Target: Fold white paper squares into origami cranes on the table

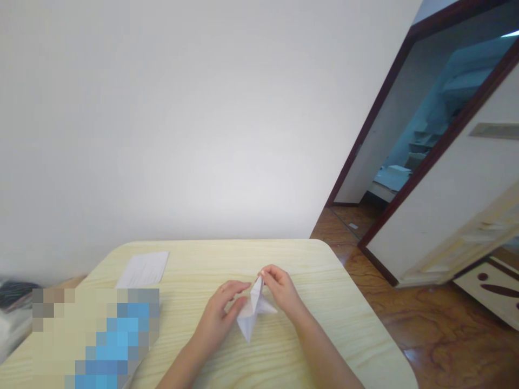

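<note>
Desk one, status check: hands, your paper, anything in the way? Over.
Right hand pinching tip of folded white paper. Left hand open beside it. Loose paper sheet well off to the left on wooden table.

White wall [162,119], glossy wood floor [446,335], dark-framed doorway [421,108], pale wooden table [292,254]

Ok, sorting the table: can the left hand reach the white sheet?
Probably yes: the left hand is at the folded paper, and nothing stands on the wooden tabletop between it and the white sheet.
</note>
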Action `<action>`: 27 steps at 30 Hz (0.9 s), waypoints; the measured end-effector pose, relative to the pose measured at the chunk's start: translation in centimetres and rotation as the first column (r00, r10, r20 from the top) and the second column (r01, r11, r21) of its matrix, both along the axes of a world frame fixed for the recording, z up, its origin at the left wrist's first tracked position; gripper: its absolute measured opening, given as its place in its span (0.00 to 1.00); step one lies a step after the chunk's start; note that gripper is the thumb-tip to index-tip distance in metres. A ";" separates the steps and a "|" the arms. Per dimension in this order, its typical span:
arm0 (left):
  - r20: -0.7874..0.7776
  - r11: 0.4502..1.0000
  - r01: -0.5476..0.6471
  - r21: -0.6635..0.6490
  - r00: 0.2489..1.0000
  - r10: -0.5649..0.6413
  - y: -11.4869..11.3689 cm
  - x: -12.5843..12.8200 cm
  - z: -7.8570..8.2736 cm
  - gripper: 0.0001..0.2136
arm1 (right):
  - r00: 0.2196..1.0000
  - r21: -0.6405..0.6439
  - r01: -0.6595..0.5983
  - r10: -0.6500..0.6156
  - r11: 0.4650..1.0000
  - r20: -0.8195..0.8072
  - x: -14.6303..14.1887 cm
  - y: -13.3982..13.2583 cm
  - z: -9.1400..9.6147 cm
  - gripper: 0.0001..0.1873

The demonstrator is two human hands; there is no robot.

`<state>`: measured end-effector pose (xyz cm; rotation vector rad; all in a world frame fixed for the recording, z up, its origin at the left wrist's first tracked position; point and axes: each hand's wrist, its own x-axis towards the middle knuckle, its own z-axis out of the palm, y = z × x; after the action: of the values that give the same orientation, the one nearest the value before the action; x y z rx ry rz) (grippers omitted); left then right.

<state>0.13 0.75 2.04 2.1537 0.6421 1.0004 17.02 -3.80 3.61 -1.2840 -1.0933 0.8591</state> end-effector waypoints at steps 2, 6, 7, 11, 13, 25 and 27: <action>0.007 0.998 0.034 0.046 0.999 -0.035 -0.1 0.0 0.0 0.10 | 0.999 -0.007 -0.046 0.046 0.999 0.007 0.1 -0.1 0.2 0.12; -0.002 0.991 0.061 0.117 0.998 -0.061 -0.2 0.1 -0.2 0.08 | 0.993 -0.040 -0.117 0.117 0.992 0.004 -0.4 -0.4 0.4 0.12; -0.010 0.989 0.069 0.134 0.998 -0.069 -0.2 0.1 -0.3 0.08 | 0.992 -0.050 -0.125 0.125 0.991 0.006 -0.6 -0.5 0.5 0.12; -0.066 0.974 0.097 0.205 0.994 -0.085 -0.4 0.1 -0.3 0.10 | 0.993 -0.059 -0.113 0.114 0.992 0.018 -0.9 -0.5 0.6 0.12; -0.073 0.970 0.072 0.232 0.996 -0.057 -0.4 0.0 -0.2 0.09 | 0.995 -0.039 -0.094 0.095 0.995 0.030 -0.9 -0.5 0.5 0.12; -0.020 0.983 -0.111 0.146 0.993 0.116 -0.2 -0.1 0.1 0.06 | 0.987 0.016 -0.096 0.093 0.995 0.133 -0.7 -0.9 1.0 0.09; -0.033 0.982 -0.168 0.088 0.985 0.172 -0.3 -0.1 0.2 0.05 | 0.983 0.017 -0.088 0.084 0.996 0.164 -0.7 -1.1 1.2 0.08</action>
<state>0.03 0.47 2.23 2.2268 0.8287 1.0934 16.32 -4.90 4.83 -1.3120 -1.2932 0.8127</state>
